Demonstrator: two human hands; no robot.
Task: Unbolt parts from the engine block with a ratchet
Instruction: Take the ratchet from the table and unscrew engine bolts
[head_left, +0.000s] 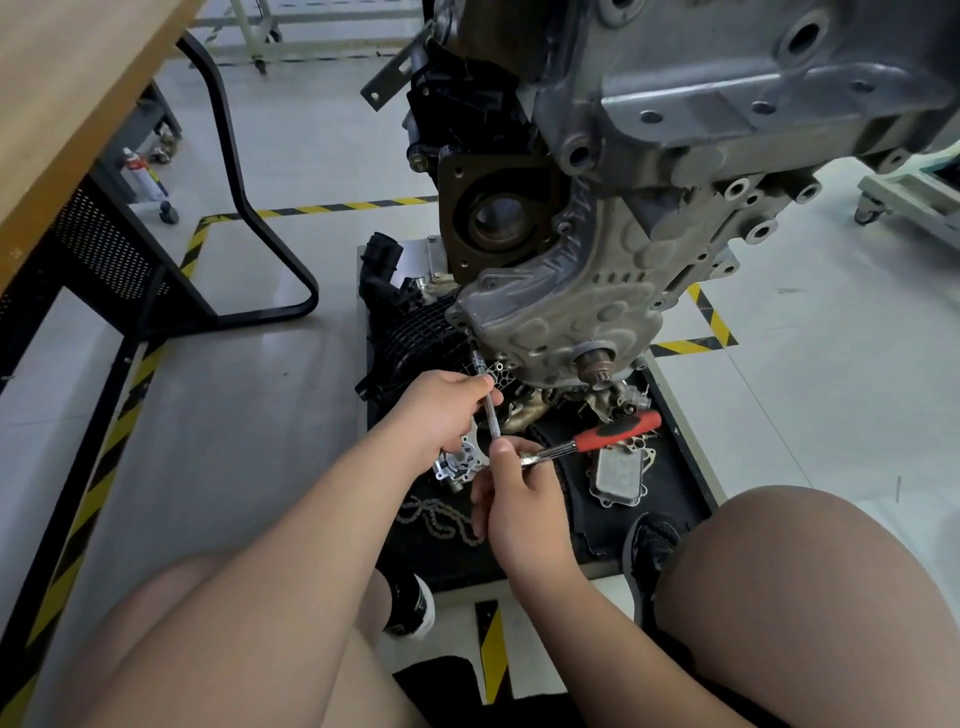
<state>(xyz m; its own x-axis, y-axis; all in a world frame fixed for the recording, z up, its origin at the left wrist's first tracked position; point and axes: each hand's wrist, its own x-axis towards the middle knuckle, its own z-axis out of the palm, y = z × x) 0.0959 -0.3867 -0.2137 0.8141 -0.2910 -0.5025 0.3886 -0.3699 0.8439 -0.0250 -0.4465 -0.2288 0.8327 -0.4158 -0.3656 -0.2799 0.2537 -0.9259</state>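
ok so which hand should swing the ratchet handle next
Right. The right hand grips the ratchet at its head, beside the red handle; the left hand holds the extension bar, steadying the socket.

Arms and knees are bare; the left sneaker (410, 605) and right sneaker (652, 540) are black.

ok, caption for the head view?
Left hand holds the extension bar at the engine block; right hand grips the ratchet.

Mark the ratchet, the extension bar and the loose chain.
ratchet (618, 431): head view, on the red handle grip.
extension bar (494, 422): head view, on the bare metal shaft.
chain (441, 519): head view, on the middle links.
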